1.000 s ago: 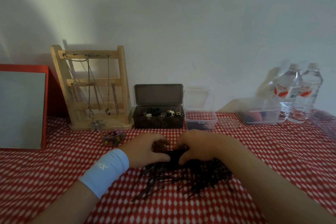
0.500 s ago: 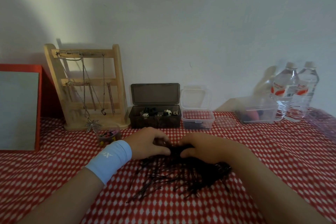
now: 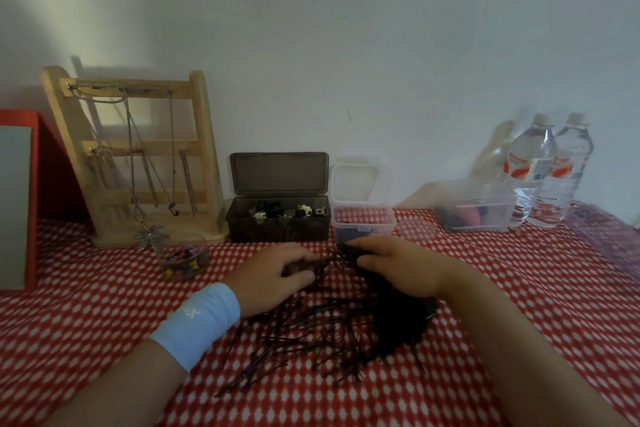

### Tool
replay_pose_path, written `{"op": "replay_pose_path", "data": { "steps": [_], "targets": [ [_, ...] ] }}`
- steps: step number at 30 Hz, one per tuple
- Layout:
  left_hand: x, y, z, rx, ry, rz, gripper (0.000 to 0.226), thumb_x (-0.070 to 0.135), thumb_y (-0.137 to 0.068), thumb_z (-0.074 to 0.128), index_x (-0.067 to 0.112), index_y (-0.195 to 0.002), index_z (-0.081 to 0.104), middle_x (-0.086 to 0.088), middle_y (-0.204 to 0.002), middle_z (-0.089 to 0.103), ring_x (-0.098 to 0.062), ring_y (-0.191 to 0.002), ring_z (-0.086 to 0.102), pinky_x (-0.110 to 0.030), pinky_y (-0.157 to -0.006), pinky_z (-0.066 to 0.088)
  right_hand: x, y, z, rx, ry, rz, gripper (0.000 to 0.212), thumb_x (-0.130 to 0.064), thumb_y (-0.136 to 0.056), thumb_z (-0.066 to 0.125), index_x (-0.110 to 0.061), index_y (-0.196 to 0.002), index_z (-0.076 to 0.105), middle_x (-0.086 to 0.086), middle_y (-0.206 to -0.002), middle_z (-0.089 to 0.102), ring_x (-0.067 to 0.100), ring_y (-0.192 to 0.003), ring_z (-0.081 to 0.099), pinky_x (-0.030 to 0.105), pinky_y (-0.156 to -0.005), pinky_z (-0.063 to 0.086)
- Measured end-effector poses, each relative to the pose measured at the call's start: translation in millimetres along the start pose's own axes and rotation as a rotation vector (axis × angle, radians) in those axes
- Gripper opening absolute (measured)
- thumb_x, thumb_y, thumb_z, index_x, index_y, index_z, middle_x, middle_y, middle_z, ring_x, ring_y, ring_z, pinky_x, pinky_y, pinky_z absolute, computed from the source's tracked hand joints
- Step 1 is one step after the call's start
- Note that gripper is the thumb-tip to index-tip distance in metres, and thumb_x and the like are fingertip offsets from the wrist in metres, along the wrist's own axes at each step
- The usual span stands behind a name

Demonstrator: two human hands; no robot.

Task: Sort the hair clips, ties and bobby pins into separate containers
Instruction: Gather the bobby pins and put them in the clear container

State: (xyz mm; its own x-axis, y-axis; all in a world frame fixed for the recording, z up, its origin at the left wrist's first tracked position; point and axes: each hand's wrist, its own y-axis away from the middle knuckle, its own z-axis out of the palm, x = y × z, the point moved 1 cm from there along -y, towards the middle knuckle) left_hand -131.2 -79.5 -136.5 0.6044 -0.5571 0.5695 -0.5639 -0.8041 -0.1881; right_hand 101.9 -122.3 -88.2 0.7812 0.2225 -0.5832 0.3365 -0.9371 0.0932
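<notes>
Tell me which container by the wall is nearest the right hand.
The small clear tub, lid raised, just beyond the right hand; the dark box sits left of it, the wider clear tub farther right.

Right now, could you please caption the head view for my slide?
Left hand and right hand pinch black bobby pins from a pile on a checked cloth, open boxes behind.

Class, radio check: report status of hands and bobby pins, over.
Left hand and right hand both gripping bobby pin pile. Pile loose on tablecloth. Clear container open just behind, nothing between.
</notes>
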Motion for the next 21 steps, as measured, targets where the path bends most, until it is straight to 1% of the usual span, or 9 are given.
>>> {"op": "replay_pose_path", "data": {
  "steps": [2,3,5,7,12,15,18,20,21],
  "targets": [
    [4.2,0.1,3.9,0.043,0.033,0.037,0.041,0.053,-0.088,0.06,0.036,-0.126,0.058,0.02,-0.118,0.059,0.005,-0.111,0.053,-0.019,-0.097,0.041,-1.7,-1.4,3.4,0.017,-0.052,0.004,0.039,-0.023,-0.107,0.043,-0.027,-0.144,0.05,-0.011,-0.142,0.051,0.005,-0.125,0.044,0.02,-0.103,0.029],
    [7.9,-0.8,5.2,0.075,0.068,0.037,0.04,0.053,-0.087,0.061,0.037,-0.124,0.058,0.021,-0.117,0.061,0.007,-0.109,0.054,-0.016,-0.095,0.042,-2.5,-2.5,6.6,0.012,-0.07,0.004,0.038,-0.024,-0.106,0.043,-0.028,-0.144,0.051,-0.01,-0.141,0.052,0.007,-0.126,0.046,0.023,-0.106,0.031],
    [15.5,-2.7,6.4,0.156,0.115,0.051,0.024,0.043,-0.09,0.065,0.036,-0.113,0.064,0.021,-0.105,0.066,0.008,-0.098,0.059,-0.012,-0.085,0.044,-3.8,-4.5,13.4,-0.003,-0.072,0.005,0.036,-0.025,-0.106,0.043,-0.029,-0.141,0.052,-0.009,-0.137,0.054,0.01,-0.125,0.048,0.03,-0.109,0.035],
    [19.4,-3.7,7.0,0.205,0.129,0.067,0.014,0.033,-0.089,0.068,0.033,-0.104,0.068,0.019,-0.095,0.069,0.007,-0.092,0.061,-0.011,-0.08,0.045,-6.1,-5.5,17.6,-0.03,-0.054,0.005,0.033,-0.026,-0.105,0.044,-0.03,-0.137,0.051,-0.008,-0.133,0.055,0.012,-0.122,0.05,0.033,-0.106,0.038],
    [18.1,-2.3,5.8,0.197,0.234,0.064,0.02,0.025,-0.083,0.076,0.031,-0.101,0.07,0.015,-0.091,0.071,0.001,-0.087,0.065,-0.013,-0.078,0.05,-10.9,-3.8,18.4,-0.086,-0.052,-0.008,0.032,-0.023,-0.104,0.045,-0.032,-0.133,0.054,-0.008,-0.131,0.057,0.013,-0.12,0.052,0.037,-0.107,0.038],
    [14.1,-1.3,-0.8,0.196,0.177,0.046,0.019,0.023,-0.086,0.073,0.035,-0.1,0.07,0.021,-0.091,0.068,0.008,-0.092,0.062,-0.007,-0.081,0.045,-7.6,-1.4,13.3,-0.081,-0.103,0.033,0.036,-0.019,-0.104,0.044,-0.033,-0.135,0.053,-0.01,-0.131,0.055,0.013,-0.122,0.05,0.035,-0.108,0.037],
    [4.3,0.3,-10.2,0.199,0.091,0.011,0.017,0.024,-0.09,0.069,0.029,-0.105,0.075,0.025,-0.094,0.065,0.011,-0.094,0.059,-0.01,-0.089,0.044,-4.1,0.9,6.4,-0.058,-0.229,0.075,0.035,-0.013,-0.103,0.045,-0.026,-0.131,0.059,-0.006,-0.125,0.062,0.014,-0.114,0.057,0.027,-0.096,0.045],
    [1.7,2.7,-12.1,0.141,0.089,-0.018,0.015,0.025,-0.089,0.069,0.028,-0.102,0.076,0.024,-0.094,0.065,0.013,-0.093,0.058,-0.009,-0.09,0.044,-1.2,-1.3,7.5,-0.006,-0.379,0.086,0.031,-0.008,-0.098,0.046,-0.017,-0.12,0.066,0.0,-0.107,0.068,0.017,-0.096,0.062,0.029,-0.085,0.049],
    [2.3,3.6,-10.9,0.102,0.094,-0.015,0.013,0.027,-0.089,0.07,0.029,-0.1,0.077,0.022,-0.095,0.066,0.013,-0.094,0.057,-0.008,-0.09,0.043,-0.4,-2.6,9.5,0.004,-0.484,0.082,0.031,-0.008,-0.094,0.046,-0.011,-0.117,0.066,0.002,-0.097,0.066,0.017,-0.086,0.06,0.031,-0.08,0.047]
  ]
}}
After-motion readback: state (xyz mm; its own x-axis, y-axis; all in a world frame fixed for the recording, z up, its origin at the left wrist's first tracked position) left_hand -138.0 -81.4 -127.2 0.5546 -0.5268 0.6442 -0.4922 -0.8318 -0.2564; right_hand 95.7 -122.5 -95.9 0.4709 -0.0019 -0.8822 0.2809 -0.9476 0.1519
